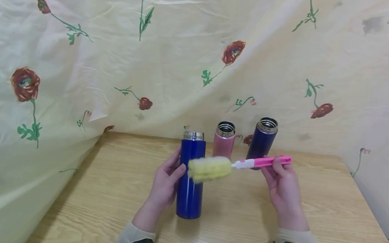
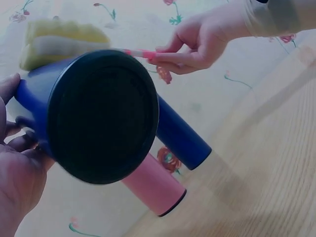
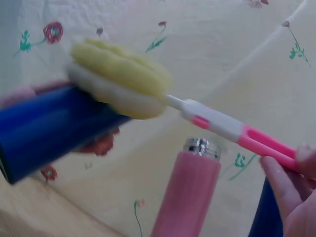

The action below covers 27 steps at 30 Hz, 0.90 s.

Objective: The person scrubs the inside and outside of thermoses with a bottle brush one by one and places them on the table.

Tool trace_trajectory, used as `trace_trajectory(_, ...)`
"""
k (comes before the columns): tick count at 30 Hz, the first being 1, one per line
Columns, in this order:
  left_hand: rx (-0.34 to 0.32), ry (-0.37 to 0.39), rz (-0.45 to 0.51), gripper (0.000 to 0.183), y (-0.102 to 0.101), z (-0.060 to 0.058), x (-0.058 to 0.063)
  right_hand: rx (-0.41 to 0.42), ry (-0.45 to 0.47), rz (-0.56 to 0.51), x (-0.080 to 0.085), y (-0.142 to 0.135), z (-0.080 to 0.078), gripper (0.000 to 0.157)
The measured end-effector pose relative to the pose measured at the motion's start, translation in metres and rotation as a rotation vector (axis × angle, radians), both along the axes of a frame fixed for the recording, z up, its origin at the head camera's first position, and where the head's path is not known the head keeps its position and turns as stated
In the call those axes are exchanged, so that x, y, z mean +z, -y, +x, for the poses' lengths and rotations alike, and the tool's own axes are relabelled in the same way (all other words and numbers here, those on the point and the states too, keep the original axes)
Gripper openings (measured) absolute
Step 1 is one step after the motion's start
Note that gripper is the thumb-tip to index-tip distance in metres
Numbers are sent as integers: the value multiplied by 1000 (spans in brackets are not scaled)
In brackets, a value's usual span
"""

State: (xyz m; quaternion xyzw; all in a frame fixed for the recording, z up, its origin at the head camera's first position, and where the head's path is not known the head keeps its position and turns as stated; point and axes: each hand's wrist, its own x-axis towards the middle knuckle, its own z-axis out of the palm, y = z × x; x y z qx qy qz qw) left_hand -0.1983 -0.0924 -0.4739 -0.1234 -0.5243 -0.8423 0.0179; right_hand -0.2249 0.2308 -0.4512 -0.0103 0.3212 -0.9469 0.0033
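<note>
My left hand is curled round the side of a tall blue thermos bottle, the thumb lying across its front and the fingers behind it. I have the bottle raised off the table and tilted, so its dark, round base faces the left wrist camera; its threaded metal neck has no cap on it. My right hand pinches the pink end of a bottle brush between thumb and fingers. The brush's yellow-and-white sponge head is outside the bottle, just beside its upper part and in front of it in the head view; I cannot tell whether the two touch. The sponge looks a little blurred.

Behind my work, a shorter pink thermos bottle and a dark blue thermos bottle stand upright near the back edge of the table, uncapped, the pink one to the left with a gap between them. Beyond them hangs a cream cloth printed with red flowers. Both my sleeves carry black wrist straps.
</note>
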Motion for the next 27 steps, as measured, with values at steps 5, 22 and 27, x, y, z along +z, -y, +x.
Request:
trace_trajectory(5,-33,18,-93,71,-3,3,2,-73,47,-200,4,2,3,4)
trace_trajectory(22,-30,-49,-143,90,-2,0,-4,-189,34,-126,11,12,7,8)
trace_trajectory(27,-29,-60,-118,85,-2,-2,-4,-177,35,-127,11,10,7,7)
